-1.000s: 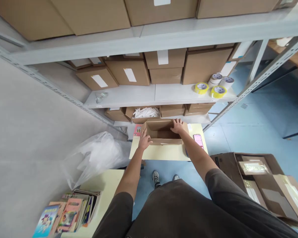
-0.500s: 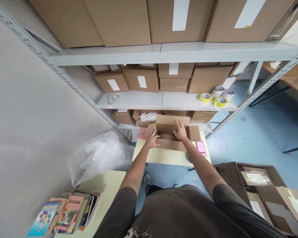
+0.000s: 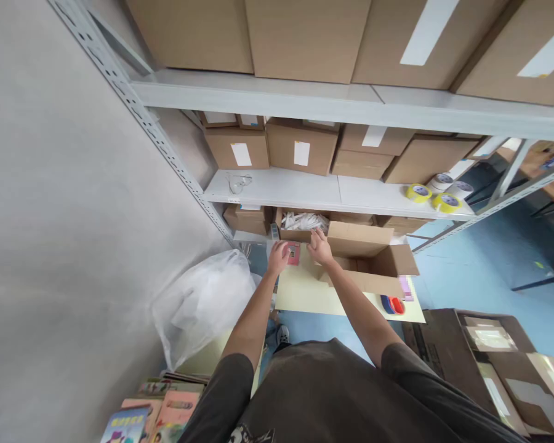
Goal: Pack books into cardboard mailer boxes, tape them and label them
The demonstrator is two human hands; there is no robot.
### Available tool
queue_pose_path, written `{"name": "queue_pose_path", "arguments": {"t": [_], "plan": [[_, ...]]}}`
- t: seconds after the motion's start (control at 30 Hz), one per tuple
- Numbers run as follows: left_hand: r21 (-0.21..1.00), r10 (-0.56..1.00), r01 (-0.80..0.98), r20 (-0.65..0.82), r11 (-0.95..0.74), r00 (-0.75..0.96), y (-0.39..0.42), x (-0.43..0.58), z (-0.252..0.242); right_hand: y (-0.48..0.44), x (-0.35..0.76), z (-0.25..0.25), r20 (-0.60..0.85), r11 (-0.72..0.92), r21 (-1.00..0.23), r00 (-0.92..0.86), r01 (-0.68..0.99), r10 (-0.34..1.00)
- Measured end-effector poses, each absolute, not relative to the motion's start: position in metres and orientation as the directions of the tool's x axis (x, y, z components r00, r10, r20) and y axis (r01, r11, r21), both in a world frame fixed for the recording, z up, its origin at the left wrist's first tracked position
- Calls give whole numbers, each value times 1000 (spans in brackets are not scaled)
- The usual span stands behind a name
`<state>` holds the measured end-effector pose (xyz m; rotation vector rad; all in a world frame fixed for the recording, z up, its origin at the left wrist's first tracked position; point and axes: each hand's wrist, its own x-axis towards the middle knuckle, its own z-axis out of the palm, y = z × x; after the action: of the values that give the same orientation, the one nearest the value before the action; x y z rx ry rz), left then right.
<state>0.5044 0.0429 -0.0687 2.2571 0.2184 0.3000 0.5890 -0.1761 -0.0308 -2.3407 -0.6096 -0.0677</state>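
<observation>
Awkwardly, the pink booklet point(image 3: 293, 252) lies near the far edge of the pale yellow table point(image 3: 305, 298), so the left hand point(image 3: 277, 258), its grip released, could brush it off. The right hand point(image 3: 320, 247), also unclenched, could snag the open cardboard box point(image 3: 360, 240).

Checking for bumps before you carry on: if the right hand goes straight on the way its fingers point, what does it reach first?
Most likely the front wall of the cardboard carton holding white packets, on the low shelf ahead of the right hand. Depth is hard to judge from this view, so the gap may be larger than it looks.
</observation>
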Motion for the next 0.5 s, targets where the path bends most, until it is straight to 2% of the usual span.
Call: {"name": "queue_pose_path", "arguments": {"t": [0.1, 0.23, 0.37, 0.5], "plan": [[781, 324, 142, 81, -609, 943, 80, 507, -78, -132, 594, -52, 211, -567, -703, 888, 429, 409], [783, 373, 243, -15, -572, 928, 106, 517, -92, -100, 607, -78, 141, -567, -742, 910, 358, 391], [758, 390, 340, -123, -557, 913, 114, 535, -112, -90, 622, -104, 54, -623, -735, 938, 269, 341], [729, 413, 460, -263, -507, 872, 116, 554, -146, -82, 631, -141, -96, -732, -672, 968, 109, 232]]}}
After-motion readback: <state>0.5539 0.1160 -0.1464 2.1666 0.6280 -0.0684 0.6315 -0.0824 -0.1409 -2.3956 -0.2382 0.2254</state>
